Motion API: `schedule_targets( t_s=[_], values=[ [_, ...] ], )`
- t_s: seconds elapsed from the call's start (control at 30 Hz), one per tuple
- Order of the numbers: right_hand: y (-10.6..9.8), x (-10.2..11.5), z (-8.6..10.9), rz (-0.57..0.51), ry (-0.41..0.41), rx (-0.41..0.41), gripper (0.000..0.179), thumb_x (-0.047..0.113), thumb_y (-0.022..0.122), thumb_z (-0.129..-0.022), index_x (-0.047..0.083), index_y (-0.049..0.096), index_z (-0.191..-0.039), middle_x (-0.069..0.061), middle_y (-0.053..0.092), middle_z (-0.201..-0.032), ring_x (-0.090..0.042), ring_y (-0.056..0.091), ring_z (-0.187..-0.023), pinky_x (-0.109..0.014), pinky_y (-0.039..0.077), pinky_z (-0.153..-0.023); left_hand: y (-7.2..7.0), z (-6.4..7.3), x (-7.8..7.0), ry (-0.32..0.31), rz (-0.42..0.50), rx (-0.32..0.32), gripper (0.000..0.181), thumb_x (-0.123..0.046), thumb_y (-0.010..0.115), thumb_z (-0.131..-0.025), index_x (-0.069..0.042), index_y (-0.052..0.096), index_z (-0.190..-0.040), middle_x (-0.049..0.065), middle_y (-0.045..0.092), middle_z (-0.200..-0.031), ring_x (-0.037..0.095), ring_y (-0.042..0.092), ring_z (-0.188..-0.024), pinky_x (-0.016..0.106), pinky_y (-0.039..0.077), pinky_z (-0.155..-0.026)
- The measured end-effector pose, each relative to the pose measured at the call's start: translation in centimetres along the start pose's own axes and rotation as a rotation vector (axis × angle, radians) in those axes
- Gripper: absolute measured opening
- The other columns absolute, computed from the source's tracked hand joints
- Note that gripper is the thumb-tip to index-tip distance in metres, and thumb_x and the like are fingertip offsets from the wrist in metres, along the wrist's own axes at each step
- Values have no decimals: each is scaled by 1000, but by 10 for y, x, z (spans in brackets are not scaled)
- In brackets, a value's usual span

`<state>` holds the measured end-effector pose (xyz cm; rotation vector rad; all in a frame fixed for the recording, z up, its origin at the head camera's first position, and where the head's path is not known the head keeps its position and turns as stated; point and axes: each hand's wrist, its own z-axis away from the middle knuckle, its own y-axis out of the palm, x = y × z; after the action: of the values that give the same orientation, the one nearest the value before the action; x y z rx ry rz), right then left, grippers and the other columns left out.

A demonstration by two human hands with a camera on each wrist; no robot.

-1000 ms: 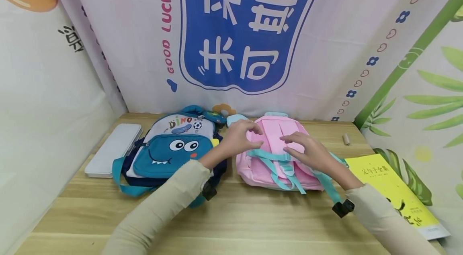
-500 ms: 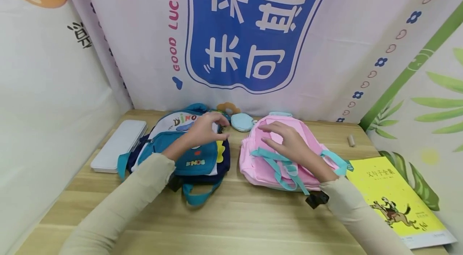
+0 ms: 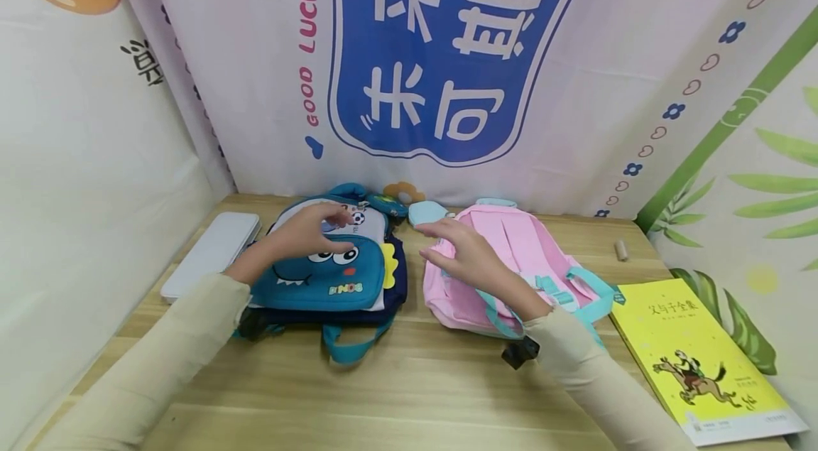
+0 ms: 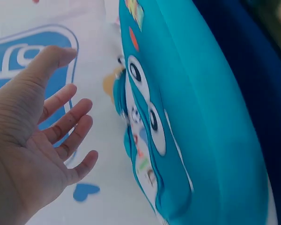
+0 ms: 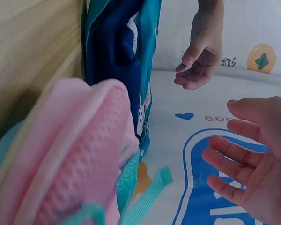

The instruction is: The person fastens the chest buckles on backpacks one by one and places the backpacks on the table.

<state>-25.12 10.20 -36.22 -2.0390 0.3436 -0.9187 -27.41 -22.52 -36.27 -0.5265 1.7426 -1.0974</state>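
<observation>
A blue dinosaur backpack [image 3: 319, 280] with big eyes and a yellow frill lies on the table at left. My left hand [image 3: 300, 232] hovers over it, fingers spread and relaxed; the left wrist view shows that hand [image 4: 51, 122] apart from the bag with nothing in it. A pink backpack [image 3: 511, 234] with turquoise straps lies to the right, its strap side up. Above its left edge is my right hand [image 3: 469, 259], fingers loosely bent and holding nothing. In the right wrist view the right hand [image 5: 253, 154] is clear of the pink bag.
A white flat case [image 3: 211, 252] lies left of the blue bag. A small light-blue pouch [image 3: 427, 212] sits between the bags. At right are a yellow book [image 3: 699, 359] and a small beige cylinder [image 3: 621, 250]. A printed curtain [image 3: 255, 82] stands behind the table.
Both hands have moved left: the left from the pink backpack to over the blue one, the right from the pink backpack's middle to its left edge. The bags stay in place.
</observation>
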Motion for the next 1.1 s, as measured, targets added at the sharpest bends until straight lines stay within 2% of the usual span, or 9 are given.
schedule_targets(
  t_s=[0.1, 0.27, 0.37, 0.47, 0.63, 0.73, 0.93, 1.1],
  values=[
    [8, 4, -3, 0, -14, 25, 43, 25, 69, -98, 12, 63, -139, -11, 67, -129, -28, 66, -115, -47, 57, -95, -7, 10, 11, -20, 5, 32, 46, -24, 83, -86, -1, 66, -122, 21, 67, -121, 39, 61, -114, 56, 52, -101],
    [21, 6, -8, 17, 15, 91, 50, 32, 67, -99, 16, 57, -145, -10, 62, -137, -25, 64, -116, -44, 58, -92, -19, 26, 26, -93, 14, 110, 62, -32, 84, -85, 1, 60, -131, 24, 62, -130, 41, 56, -120, 61, 48, -104],
    [29, 6, -10, 14, 62, 152, 58, 38, 66, -99, 17, 50, -151, -12, 54, -148, -27, 62, -122, -48, 56, -96, -24, 36, 33, -126, -8, 137, 71, -37, 85, -83, 2, 58, -136, 24, 61, -134, 42, 55, -124, 62, 46, -105],
    [36, 6, -10, 7, 113, 216, 66, 44, 65, -98, 18, 43, -155, -15, 44, -157, -32, 56, -134, -54, 51, -105, -28, 44, 40, -131, -25, 147, 76, -40, 86, -81, 3, 57, -137, 24, 61, -135, 43, 55, -127, 63, 44, -107],
    [49, 2, -8, 18, 181, 304, 78, 51, 66, -96, 19, 34, -160, -14, 37, -162, -31, 41, -147, -55, 43, -114, -32, 54, 49, -136, -36, 161, 82, -46, 86, -79, 3, 56, -138, 24, 61, -136, 45, 54, -128, 65, 43, -107],
    [56, -3, -7, 14, 204, 333, 84, 54, 65, -95, 16, 31, -161, -14, 36, -164, -31, 39, -149, -54, 40, -116, -36, 59, 52, -150, -46, 168, 84, -47, 87, -78, 4, 56, -139, 25, 59, -137, 46, 54, -127, 65, 44, -105],
    [64, -7, -5, 32, 185, 354, 91, 57, 66, -94, 10, 27, -162, -13, 34, -165, -29, 36, -151, -49, 36, -121, -39, 71, 57, -171, -52, 184, 90, -47, 88, -77, 4, 51, -142, 26, 56, -140, 47, 52, -128, 66, 44, -105],
    [68, -9, -3, 72, 150, 361, 96, 58, 66, -93, 7, 23, -162, -12, 33, -166, -27, 36, -152, -44, 34, -122, -42, 75, 61, -186, -41, 215, 95, -45, 89, -75, 4, 48, -144, 28, 53, -142, 48, 51, -129, 67, 44, -104]
  ],
)
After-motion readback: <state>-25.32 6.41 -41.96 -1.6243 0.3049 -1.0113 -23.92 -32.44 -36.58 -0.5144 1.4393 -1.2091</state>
